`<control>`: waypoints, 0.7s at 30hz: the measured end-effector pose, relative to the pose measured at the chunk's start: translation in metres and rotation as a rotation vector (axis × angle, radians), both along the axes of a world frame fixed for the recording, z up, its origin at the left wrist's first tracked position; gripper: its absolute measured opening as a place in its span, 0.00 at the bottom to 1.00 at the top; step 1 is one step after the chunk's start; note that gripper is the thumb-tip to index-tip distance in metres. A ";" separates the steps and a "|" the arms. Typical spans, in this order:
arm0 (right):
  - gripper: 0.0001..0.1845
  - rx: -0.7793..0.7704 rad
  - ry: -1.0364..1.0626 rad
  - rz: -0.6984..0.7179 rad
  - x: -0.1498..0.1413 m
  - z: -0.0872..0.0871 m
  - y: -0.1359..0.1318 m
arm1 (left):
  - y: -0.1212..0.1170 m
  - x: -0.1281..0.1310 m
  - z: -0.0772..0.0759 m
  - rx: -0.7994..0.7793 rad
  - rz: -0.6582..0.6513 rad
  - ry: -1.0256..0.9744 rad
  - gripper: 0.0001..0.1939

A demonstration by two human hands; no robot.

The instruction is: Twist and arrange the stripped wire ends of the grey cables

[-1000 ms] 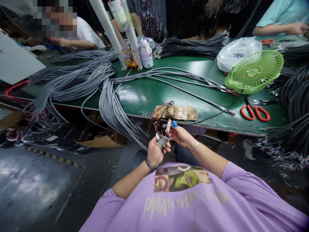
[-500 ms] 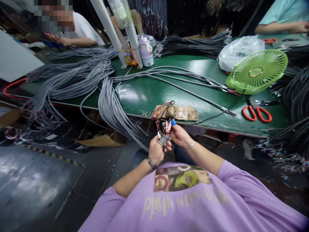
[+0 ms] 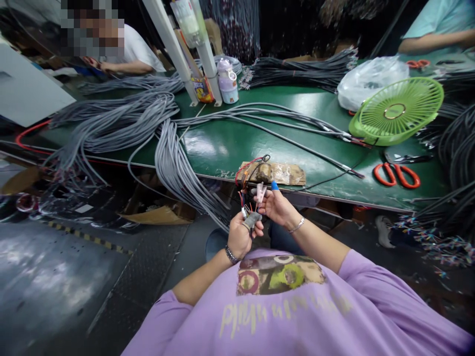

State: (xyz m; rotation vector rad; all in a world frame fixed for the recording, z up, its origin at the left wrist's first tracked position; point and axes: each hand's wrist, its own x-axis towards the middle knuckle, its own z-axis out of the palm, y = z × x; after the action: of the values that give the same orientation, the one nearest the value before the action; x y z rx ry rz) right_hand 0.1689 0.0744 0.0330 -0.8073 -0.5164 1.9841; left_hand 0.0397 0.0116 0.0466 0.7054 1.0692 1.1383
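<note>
My left hand is closed around the grey end of a cable, from which several thin coloured wires fan upward. My right hand is pinched on a small pale pink clip-like tool at those wire tips; its index finger wears a blue fingertip cover. Both hands are held just below the front edge of the green table, in front of my purple shirt. Red and black wires loop up from the hands to a brown taped pad on the table edge.
Thick bundles of grey cables drape over the table's left edge. A green fan, orange-handled scissors, a plastic bag and a bottle are on the table. Other people sit at the far left and far right.
My hands stay close together on the wire ends with only slight shifts; the right hand has lifted the pink tool a little and the view has drifted slightly.
</note>
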 end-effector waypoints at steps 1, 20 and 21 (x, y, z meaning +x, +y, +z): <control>0.26 0.015 -0.009 0.008 0.000 0.001 0.001 | 0.000 0.000 0.000 0.006 0.015 -0.008 0.15; 0.28 -0.012 0.011 -0.075 -0.018 -0.009 0.002 | 0.007 0.007 -0.003 0.041 0.058 0.019 0.14; 0.28 -0.016 0.010 -0.078 -0.018 -0.009 0.002 | 0.008 0.008 -0.004 0.040 0.056 0.023 0.14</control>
State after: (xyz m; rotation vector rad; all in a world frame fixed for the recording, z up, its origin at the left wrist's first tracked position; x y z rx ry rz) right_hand 0.1510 0.0765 0.0244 -0.8150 -0.4572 1.9217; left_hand 0.0473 0.0193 0.0424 0.7255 1.0941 1.2051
